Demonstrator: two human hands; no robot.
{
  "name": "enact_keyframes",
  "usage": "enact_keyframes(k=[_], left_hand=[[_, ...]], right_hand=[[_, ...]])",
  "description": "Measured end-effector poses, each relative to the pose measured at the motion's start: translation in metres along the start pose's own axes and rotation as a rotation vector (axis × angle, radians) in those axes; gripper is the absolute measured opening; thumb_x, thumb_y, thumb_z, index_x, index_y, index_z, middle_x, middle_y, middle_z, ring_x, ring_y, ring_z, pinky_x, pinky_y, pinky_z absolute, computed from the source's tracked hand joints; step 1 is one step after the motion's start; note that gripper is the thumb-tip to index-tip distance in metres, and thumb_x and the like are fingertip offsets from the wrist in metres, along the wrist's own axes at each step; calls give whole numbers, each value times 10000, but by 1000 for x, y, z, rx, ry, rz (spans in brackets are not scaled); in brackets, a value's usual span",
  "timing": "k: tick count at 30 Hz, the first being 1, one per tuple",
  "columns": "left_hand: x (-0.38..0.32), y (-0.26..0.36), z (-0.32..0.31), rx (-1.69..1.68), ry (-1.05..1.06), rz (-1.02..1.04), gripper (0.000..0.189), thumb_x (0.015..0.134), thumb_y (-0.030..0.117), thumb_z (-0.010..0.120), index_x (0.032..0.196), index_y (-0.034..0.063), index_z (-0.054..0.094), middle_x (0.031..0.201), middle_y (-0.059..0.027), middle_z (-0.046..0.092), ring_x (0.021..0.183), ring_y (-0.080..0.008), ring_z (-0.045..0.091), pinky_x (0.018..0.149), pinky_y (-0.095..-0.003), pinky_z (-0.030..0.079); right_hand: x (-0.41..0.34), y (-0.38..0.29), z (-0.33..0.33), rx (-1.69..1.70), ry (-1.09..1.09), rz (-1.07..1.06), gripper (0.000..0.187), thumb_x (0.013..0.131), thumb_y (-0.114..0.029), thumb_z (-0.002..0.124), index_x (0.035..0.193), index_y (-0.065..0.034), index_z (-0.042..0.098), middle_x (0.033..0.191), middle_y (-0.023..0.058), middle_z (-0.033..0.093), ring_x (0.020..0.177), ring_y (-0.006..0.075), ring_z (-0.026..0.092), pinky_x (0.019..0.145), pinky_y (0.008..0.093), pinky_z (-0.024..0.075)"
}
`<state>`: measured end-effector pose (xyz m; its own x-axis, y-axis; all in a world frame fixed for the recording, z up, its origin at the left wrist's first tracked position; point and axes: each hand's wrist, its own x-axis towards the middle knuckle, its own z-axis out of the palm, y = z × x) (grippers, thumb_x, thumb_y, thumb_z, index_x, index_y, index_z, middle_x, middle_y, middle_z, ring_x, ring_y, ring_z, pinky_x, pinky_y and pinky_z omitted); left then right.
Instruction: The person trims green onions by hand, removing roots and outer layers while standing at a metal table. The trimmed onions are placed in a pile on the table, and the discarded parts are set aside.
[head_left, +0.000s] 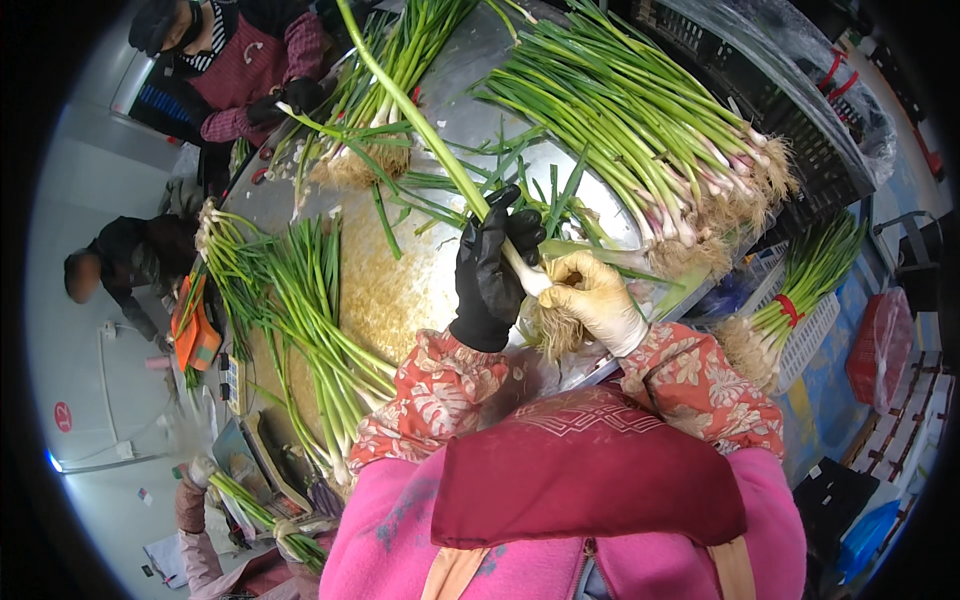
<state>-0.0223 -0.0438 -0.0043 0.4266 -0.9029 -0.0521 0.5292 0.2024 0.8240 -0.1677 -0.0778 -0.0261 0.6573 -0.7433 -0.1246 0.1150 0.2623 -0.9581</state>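
A single green garlic stalk (442, 150) slants across the middle of the head view, its white bulb and roots toward me. My left hand (491, 274), in a black glove, is wrapped around the lower stem. At the bulb, my right hand (592, 296), in a cream glove, pinches with thumb and forefinger. Pale roots (556, 330) hang below those fingers. Beyond my hands, trimmed green leaves (555, 199) lie scattered on the metal table (390, 300). A large pile of green garlic (622, 127) lies to the upper right, roots pointing right.
More green garlic (315, 322) lies at left, near my left sleeve. Another bunch (382, 82) sits at the far side before a co-worker (240, 75). On the right, a red-banded bundle (795, 300) rests on a white crate (814, 341). A weighing scale (270, 465) stands lower left.
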Motion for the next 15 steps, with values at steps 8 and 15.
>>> enact_keyframes(k=[8,15], left_hand=[[11,3,-14,-64,67,2,367,993,210,452,1313,32,454,842,-7,511,699,-79,475,573,-206,414],[9,8,-17,-93,-29,25,419,979,245,480,1325,15,426,870,-12,499,716,-84,458,574,-204,413]], right_hand=[[-15,-7,-3,-375,-110,-394,106,825,-26,638,911,-20,577,848,39,607,780,143,574,750,290,474],[-3,-2,-3,-276,-5,-253,212,842,-84,657,1032,-4,606,951,57,620,954,149,594,852,261,463]])
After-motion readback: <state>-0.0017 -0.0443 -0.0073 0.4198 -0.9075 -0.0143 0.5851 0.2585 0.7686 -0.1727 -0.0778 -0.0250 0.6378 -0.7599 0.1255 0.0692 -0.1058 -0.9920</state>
